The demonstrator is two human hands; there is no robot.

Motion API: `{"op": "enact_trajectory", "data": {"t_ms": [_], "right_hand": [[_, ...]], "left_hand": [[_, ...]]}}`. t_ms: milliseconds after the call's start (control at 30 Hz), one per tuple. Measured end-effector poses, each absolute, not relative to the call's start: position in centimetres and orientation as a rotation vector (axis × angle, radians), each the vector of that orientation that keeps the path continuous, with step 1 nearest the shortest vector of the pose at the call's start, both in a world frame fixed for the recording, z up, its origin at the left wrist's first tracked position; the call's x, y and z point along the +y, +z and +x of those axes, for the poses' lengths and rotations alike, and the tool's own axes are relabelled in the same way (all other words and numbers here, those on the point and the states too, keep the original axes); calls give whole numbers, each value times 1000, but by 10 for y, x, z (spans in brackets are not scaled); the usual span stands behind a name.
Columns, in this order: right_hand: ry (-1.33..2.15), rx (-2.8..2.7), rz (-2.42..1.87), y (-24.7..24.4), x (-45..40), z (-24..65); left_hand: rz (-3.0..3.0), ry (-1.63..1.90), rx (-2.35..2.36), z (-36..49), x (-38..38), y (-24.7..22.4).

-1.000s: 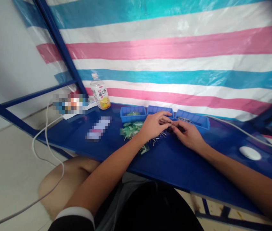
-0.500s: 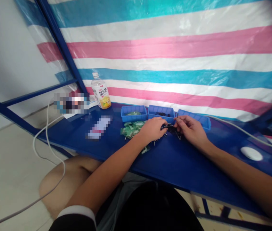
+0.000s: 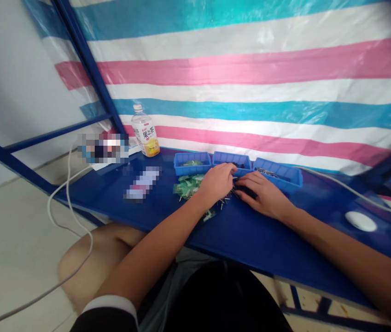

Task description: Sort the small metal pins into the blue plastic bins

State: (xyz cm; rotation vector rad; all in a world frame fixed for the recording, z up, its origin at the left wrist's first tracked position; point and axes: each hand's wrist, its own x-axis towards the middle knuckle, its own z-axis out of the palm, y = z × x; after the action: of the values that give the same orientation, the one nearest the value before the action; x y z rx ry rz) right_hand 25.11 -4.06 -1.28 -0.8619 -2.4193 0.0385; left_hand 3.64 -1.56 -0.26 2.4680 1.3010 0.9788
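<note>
My left hand (image 3: 217,181) is curled in front of the middle blue bin, its fingertips largely hidden. Whatever it holds, if anything, I cannot make out. Beside it, my right hand (image 3: 262,192) reaches into a pile of small dark parts and thin metal pins (image 3: 225,200), thumb and fingers apart over dark pieces. Green circuit boards (image 3: 187,185) lie heaped left of my left hand, and a few more boards (image 3: 209,215) lie below its wrist.
Three blue bins line the back: a left bin (image 3: 192,170) with green boards, a middle bin (image 3: 216,159) with dark parts, a right bin (image 3: 290,180) with metal pins. A drink bottle (image 3: 146,133), blurred-out phone-like object (image 3: 142,183), white mouse (image 3: 361,221) and cable (image 3: 347,191) lie around.
My right hand has let go of a thin metal piece it pinched near the right bin and moved left and down onto the pile. My left hand has shifted slightly.
</note>
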Motion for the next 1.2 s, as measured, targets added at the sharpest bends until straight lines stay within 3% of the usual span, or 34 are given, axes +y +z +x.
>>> {"op": "enact_trajectory", "data": {"t_ms": [233, 1200], "right_hand": [[100, -2608, -649, -11, -49, 242], [-66, -2145, -1107, -17, -38, 264]], "left_hand": [[2385, 1045, 1272, 36, -17, 4], [2517, 952, 1124, 41, -16, -1]]}}
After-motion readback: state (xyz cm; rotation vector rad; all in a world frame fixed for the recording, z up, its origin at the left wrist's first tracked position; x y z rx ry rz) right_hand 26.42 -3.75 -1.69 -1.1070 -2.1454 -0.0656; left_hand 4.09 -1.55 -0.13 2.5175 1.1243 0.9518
